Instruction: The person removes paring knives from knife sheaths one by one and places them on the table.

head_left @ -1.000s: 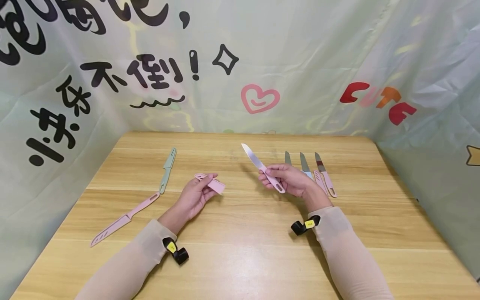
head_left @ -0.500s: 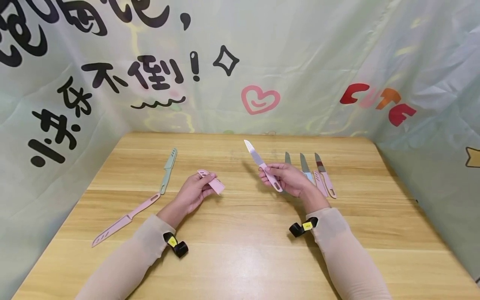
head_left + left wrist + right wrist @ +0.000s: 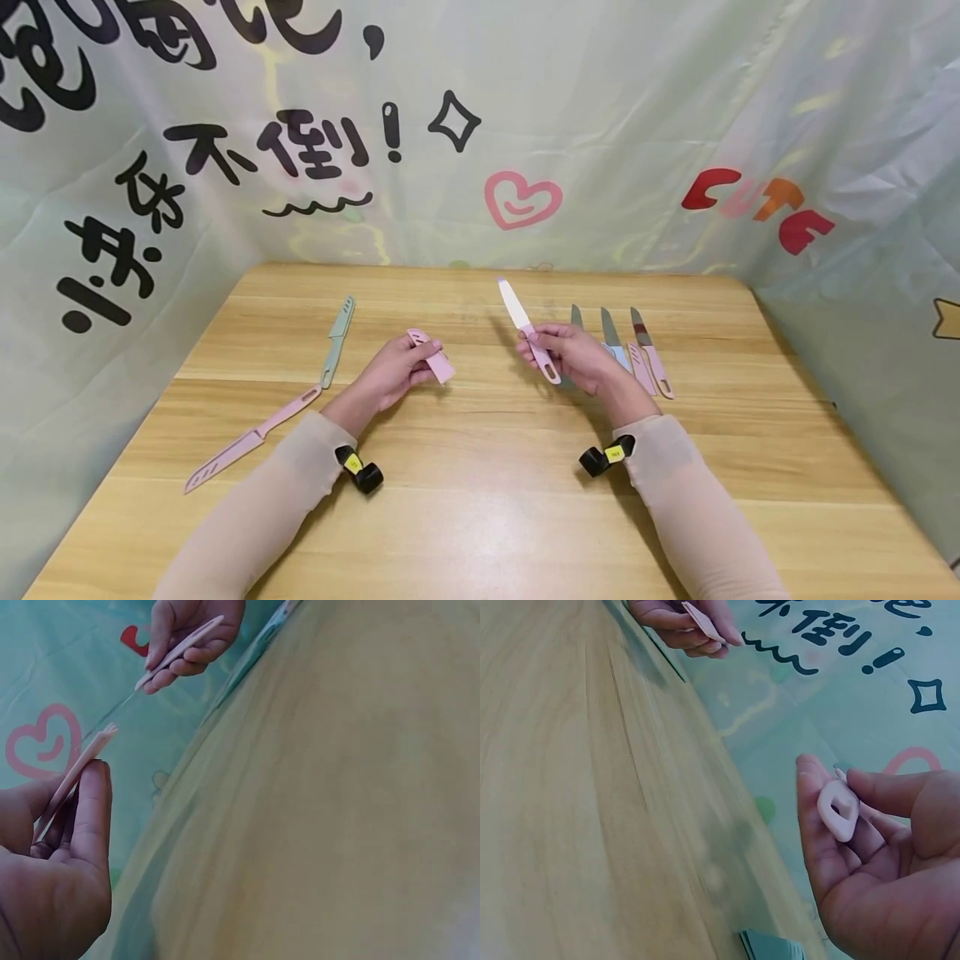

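Observation:
My left hand [image 3: 393, 371] pinches a pink slotted knife sheath [image 3: 432, 357] between thumb and fingers, above the middle of the table. To its right, my right hand [image 3: 577, 357] grips a pink-handled knife [image 3: 542, 357] by the handle. Its bare blade points up and away, its tip leaning left. Sheath and knife are apart, with a gap between the hands. In the left wrist view the sheath [image 3: 75, 776] stands edge-on between thumb and fingers. From the right wrist the knife's handle end [image 3: 840, 814] shows its hanging hole.
On the left of the table [image 3: 480, 517] lie a sheathed green knife [image 3: 337, 342] and a sheathed pink knife [image 3: 251, 437], ends meeting. Behind my right hand are a blue-handled knife [image 3: 612, 329], another pink knife [image 3: 652, 354], a loose pink sheath [image 3: 640, 367] and a partly hidden knife [image 3: 576, 315].
My left hand has moved right and slightly away with the sheath, turning it steeper. The knife in my right hand has tilted more upright, its tip shifting right.

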